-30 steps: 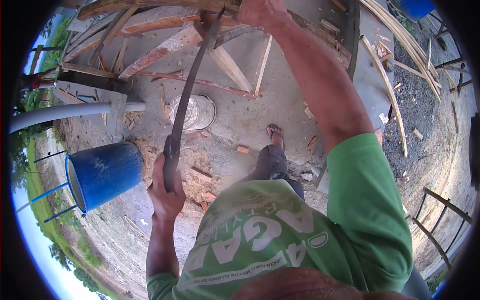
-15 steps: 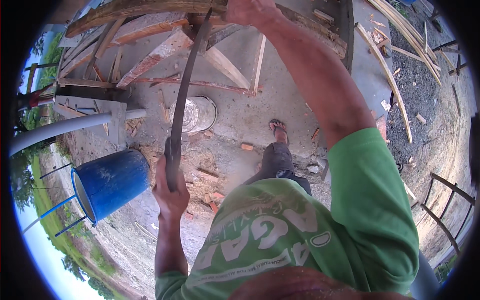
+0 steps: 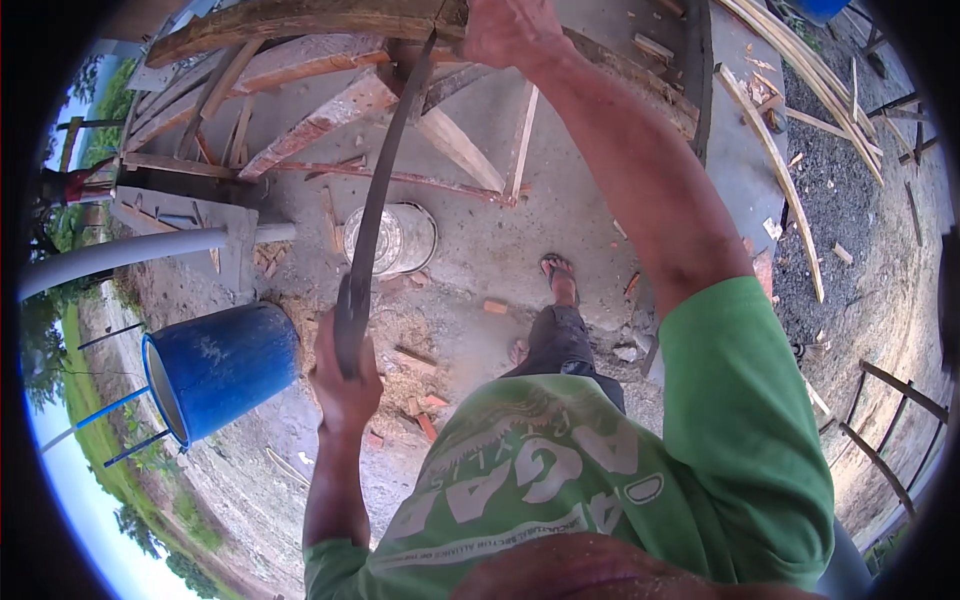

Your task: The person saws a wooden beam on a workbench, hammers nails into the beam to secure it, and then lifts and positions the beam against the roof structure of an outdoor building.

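Observation:
My left hand (image 3: 343,380) is closed round the dark handle of a long, thin-bladed tool (image 3: 378,200), apparently a saw. Its blade runs up to a weathered wooden beam (image 3: 290,28) at the top of the view, where the tip meets the wood. My right hand (image 3: 510,35) grips that beam just right of the blade, its fingertips partly out of sight. Below the beam are angled, reddish-stained timber pieces (image 3: 320,125) and a whitish bucket (image 3: 405,240) on the concrete.
A blue barrel (image 3: 225,365) lies at the left, below a curved grey pipe (image 3: 130,255). Loose wooden strips (image 3: 800,60) lie at the right beside gravel (image 3: 820,230). Wood and brick scraps (image 3: 420,360) litter the ground near my feet (image 3: 560,270). Pole railings (image 3: 890,385) stand at the right.
The whole view has shifted slightly. The blade has moved a little against the beam, with both hands keeping their holds.

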Action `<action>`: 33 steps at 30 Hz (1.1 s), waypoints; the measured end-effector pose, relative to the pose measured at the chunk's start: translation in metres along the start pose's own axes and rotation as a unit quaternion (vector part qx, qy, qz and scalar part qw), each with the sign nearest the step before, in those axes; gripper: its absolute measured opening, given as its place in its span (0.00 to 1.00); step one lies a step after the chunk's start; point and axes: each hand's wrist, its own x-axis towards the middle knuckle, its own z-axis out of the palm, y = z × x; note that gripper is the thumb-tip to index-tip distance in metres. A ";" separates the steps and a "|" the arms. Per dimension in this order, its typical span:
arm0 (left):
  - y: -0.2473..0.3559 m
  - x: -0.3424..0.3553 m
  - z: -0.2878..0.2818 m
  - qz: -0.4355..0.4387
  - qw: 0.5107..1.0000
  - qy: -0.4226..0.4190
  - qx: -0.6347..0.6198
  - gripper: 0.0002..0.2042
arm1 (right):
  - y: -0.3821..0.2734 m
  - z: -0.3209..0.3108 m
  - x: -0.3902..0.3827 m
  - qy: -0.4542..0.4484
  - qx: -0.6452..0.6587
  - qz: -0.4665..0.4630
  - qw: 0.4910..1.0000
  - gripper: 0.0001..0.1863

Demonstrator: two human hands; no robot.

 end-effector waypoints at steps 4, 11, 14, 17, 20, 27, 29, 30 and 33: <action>-0.001 0.033 0.008 0.102 0.993 0.054 0.029 0.23 | -0.004 0.002 0.011 0.014 0.018 -0.023 0.999 0.03; 0.044 0.188 0.053 0.065 0.992 0.065 0.088 0.26 | -0.018 0.013 0.007 0.007 0.034 -0.021 0.999 0.02; -0.002 0.045 0.022 0.025 0.998 0.026 0.046 0.27 | 0.007 0.001 0.000 0.006 0.011 -0.004 1.000 0.03; -0.015 -0.025 0.001 0.042 0.997 0.019 0.064 0.26 | 0.009 0.000 0.005 0.022 0.029 -0.016 0.999 0.04; -0.011 0.053 0.029 0.057 0.995 0.045 0.075 0.26 | 0.006 0.010 0.014 0.060 0.131 -0.053 0.988 0.06; 0.036 0.159 0.056 0.049 0.996 0.052 0.054 0.26 | -0.004 0.039 0.011 0.018 0.864 -0.160 0.477 0.09; 0.000 0.061 0.039 -0.008 0.999 0.025 0.033 0.26 | 0.007 0.034 0.007 0.038 0.875 -0.176 0.449 0.10; -0.010 0.014 0.025 0.027 0.998 0.033 0.056 0.25 | 0.003 0.030 0.007 0.034 0.880 -0.183 0.436 0.11; -0.019 -0.019 0.008 0.031 0.996 0.046 0.073 0.25 | -0.028 0.020 0.013 0.012 0.888 -0.213 0.407 0.13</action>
